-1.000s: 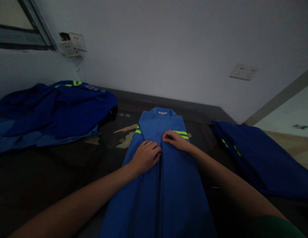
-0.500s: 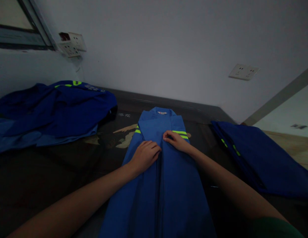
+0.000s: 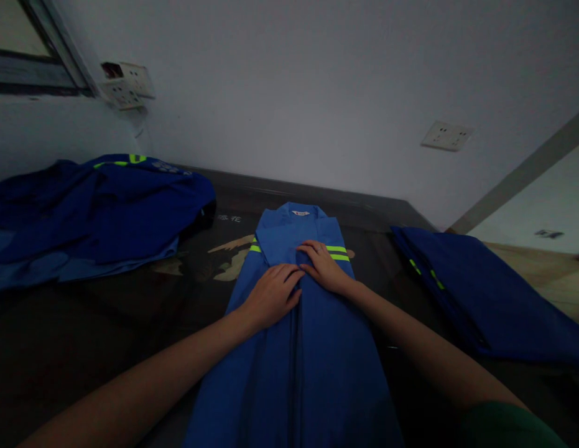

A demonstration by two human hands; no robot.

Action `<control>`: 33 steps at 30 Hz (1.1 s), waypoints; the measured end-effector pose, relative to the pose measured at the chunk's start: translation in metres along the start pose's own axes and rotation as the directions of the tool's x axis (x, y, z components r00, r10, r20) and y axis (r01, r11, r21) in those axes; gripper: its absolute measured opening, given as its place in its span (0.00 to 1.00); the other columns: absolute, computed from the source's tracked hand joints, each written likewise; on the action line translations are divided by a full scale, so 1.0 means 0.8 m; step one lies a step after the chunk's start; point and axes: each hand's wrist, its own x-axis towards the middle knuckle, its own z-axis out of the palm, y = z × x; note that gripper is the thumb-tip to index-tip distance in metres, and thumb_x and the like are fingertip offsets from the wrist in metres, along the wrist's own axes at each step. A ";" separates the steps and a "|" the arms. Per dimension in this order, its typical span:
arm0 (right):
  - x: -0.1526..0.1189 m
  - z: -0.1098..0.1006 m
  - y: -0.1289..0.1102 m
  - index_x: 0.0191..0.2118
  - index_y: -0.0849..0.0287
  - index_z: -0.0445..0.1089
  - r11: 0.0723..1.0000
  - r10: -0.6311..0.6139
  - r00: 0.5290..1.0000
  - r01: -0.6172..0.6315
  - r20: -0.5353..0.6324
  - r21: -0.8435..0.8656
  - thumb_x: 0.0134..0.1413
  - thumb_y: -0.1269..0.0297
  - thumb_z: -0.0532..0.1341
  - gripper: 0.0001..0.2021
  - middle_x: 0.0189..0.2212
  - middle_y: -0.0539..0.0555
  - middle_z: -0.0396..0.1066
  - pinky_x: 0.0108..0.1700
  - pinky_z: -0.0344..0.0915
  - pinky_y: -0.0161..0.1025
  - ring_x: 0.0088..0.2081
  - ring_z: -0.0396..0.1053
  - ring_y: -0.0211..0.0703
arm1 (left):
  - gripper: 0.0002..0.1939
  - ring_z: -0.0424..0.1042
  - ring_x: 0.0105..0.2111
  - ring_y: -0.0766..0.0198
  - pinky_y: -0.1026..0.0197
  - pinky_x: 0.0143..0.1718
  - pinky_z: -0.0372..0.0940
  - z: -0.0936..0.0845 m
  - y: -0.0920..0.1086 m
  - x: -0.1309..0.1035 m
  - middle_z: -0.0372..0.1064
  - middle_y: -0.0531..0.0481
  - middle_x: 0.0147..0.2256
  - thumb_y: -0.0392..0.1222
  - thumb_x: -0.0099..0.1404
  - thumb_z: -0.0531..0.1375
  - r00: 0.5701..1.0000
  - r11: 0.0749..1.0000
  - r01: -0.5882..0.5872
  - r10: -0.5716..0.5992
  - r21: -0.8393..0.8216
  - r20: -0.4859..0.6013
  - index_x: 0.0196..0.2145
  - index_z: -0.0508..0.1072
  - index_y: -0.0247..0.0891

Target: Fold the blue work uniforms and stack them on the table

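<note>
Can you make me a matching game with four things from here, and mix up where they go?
1. Left hand
2. White label
3. Rumpled clothes
4. Green sleeve

a. on the left side of the table
b. on the right arm
c. resting on the jacket's front
d. inside the jacket's collar

Pairs: 1-c, 2-d, 3-a, 4-b

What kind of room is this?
Likely a plain indoor room, home or workshop unclear: a white wall with power sockets, a window, and work clothes on a dark table.
</note>
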 end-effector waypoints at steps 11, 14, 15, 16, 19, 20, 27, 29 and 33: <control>0.007 -0.002 0.066 0.64 0.64 0.52 0.939 0.336 0.941 -0.331 0.034 -0.097 0.61 0.58 0.54 0.29 0.63 0.68 0.54 0.64 0.49 0.56 0.65 0.50 0.56 | 0.20 0.56 0.62 0.60 0.51 0.65 0.48 0.010 -0.004 0.001 0.61 0.44 0.60 0.41 0.70 0.48 0.992 0.998 -0.054 0.050 0.028 0.113 0.57 0.65 0.34; 0.009 0.001 0.065 0.65 0.66 0.52 0.910 0.388 0.913 -0.357 0.124 -0.211 0.63 0.55 0.50 0.29 0.65 0.69 0.49 0.64 0.45 0.59 0.66 0.46 0.58 | 0.20 0.57 0.62 0.59 0.50 0.65 0.47 0.009 -0.003 0.001 0.62 0.45 0.59 0.41 0.70 0.49 0.992 0.997 -0.065 0.060 0.034 0.114 0.56 0.66 0.35; 0.010 0.001 0.063 0.65 0.66 0.52 0.905 0.394 0.909 -0.358 0.138 -0.230 0.64 0.54 0.49 0.29 0.65 0.69 0.48 0.64 0.45 0.59 0.67 0.45 0.58 | 0.19 0.57 0.62 0.59 0.50 0.65 0.47 0.008 -0.002 0.001 0.62 0.45 0.59 0.42 0.70 0.49 0.991 0.997 -0.069 0.064 0.034 0.116 0.56 0.66 0.35; 0.011 0.000 0.062 0.65 0.65 0.51 0.903 0.398 0.905 -0.358 0.147 -0.236 0.64 0.53 0.49 0.30 0.66 0.69 0.47 0.64 0.44 0.59 0.67 0.44 0.57 | 0.19 0.57 0.62 0.59 0.50 0.65 0.47 0.007 -0.002 0.001 0.62 0.45 0.59 0.42 0.70 0.49 0.991 0.997 -0.071 0.067 0.034 0.120 0.56 0.66 0.35; 0.014 -0.008 0.058 0.66 0.65 0.51 0.898 0.419 0.894 -0.383 0.159 -0.216 0.64 0.52 0.48 0.30 0.66 0.67 0.46 0.65 0.43 0.56 0.67 0.44 0.55 | 0.20 0.56 0.62 0.58 0.50 0.65 0.47 0.006 -0.002 0.002 0.61 0.44 0.60 0.41 0.70 0.50 0.988 0.997 -0.070 0.066 0.026 0.137 0.56 0.66 0.33; 0.015 -0.010 0.056 0.66 0.66 0.51 0.893 0.434 0.888 -0.401 0.156 -0.204 0.65 0.53 0.48 0.29 0.66 0.67 0.47 0.65 0.44 0.55 0.67 0.45 0.54 | 0.20 0.56 0.62 0.58 0.50 0.65 0.48 0.005 -0.002 0.002 0.61 0.43 0.60 0.41 0.70 0.50 0.988 0.997 -0.069 0.065 0.022 0.141 0.56 0.66 0.32; 0.025 -0.014 0.039 0.65 0.67 0.52 0.895 0.423 0.904 -0.404 0.069 -0.188 0.67 0.58 0.44 0.27 0.65 0.65 0.49 0.65 0.47 0.50 0.66 0.47 0.49 | 0.20 0.53 0.63 0.55 0.51 0.64 0.51 0.008 -0.005 0.001 0.60 0.44 0.60 0.42 0.69 0.51 0.989 0.998 -0.058 0.057 0.007 0.136 0.56 0.66 0.34; 0.026 -0.010 0.038 0.66 0.66 0.51 0.895 0.421 0.897 -0.387 0.135 -0.222 0.66 0.55 0.46 0.28 0.66 0.64 0.46 0.64 0.46 0.54 0.67 0.45 0.52 | 0.20 0.53 0.63 0.54 0.50 0.64 0.51 0.009 -0.006 0.000 0.61 0.45 0.60 0.43 0.70 0.51 0.990 0.998 -0.060 0.059 0.009 0.127 0.56 0.66 0.35; 0.024 -0.006 0.039 0.67 0.62 0.49 0.885 0.436 0.880 -0.380 0.189 -0.269 0.65 0.51 0.45 0.30 0.68 0.61 0.42 0.64 0.44 0.59 0.67 0.42 0.54 | 0.20 0.53 0.63 0.52 0.49 0.63 0.51 0.010 -0.008 0.000 0.61 0.46 0.60 0.44 0.70 0.51 0.988 0.998 -0.069 0.068 0.004 0.138 0.56 0.66 0.35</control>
